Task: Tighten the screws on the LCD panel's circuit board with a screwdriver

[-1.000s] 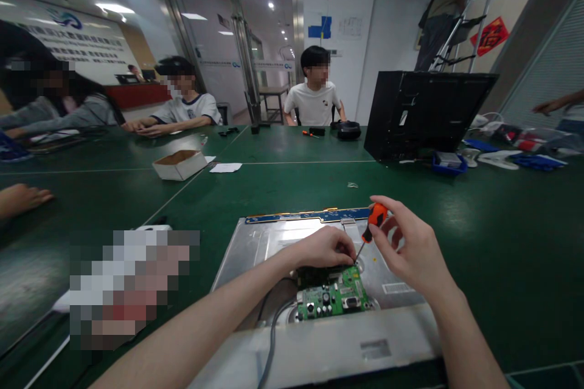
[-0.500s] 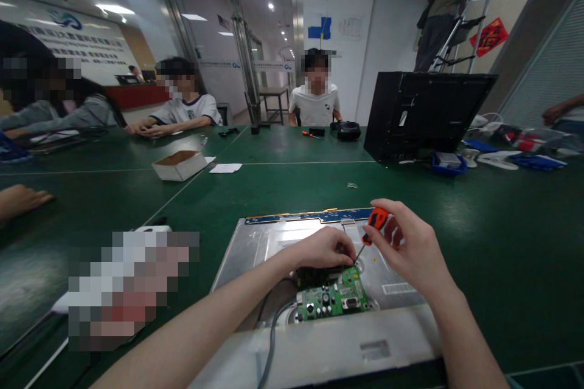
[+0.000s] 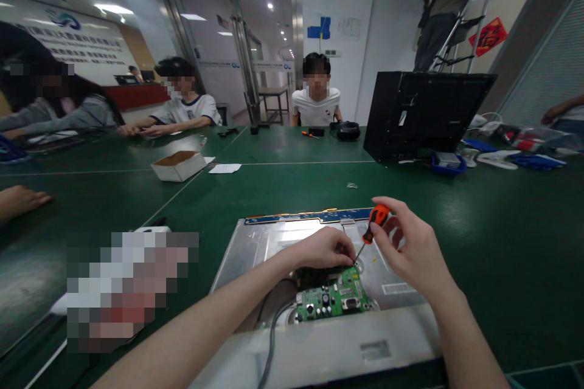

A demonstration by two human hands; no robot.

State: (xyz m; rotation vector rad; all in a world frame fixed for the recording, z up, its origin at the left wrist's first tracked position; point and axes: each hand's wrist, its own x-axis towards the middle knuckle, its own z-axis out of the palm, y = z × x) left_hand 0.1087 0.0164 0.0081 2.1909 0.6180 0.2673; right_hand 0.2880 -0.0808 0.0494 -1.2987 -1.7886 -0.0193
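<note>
My right hand point(image 3: 406, 240) grips the orange and black handle of a screwdriver point(image 3: 376, 219) between thumb and fingers. The screwdriver slants down to the left, its tip at the upper corner of a green circuit board point(image 3: 335, 302). Beside that tip, my left hand point(image 3: 326, 247) has its fingers curled and pinched together low over the board's edge; what they hold, if anything, is hidden. The board lies on the metal back of a flat display panel point(image 3: 262, 243). A grey cable point(image 3: 272, 340) runs from the board toward me.
On the green table point(image 3: 497, 255) stand a white open box point(image 3: 179, 167) and a black monitor housing point(image 3: 424, 112). A blue tray point(image 3: 449, 165) and gloves point(image 3: 538, 161) lie at right. Another person's hand point(image 3: 22, 199) rests at left. Several people sit around; one stands on a ladder point(image 3: 465, 24).
My right fingers have shifted slightly on the screwdriver handle, which sits a touch higher and further right. My left hand stays in place. The person across the table has moved a little.
</note>
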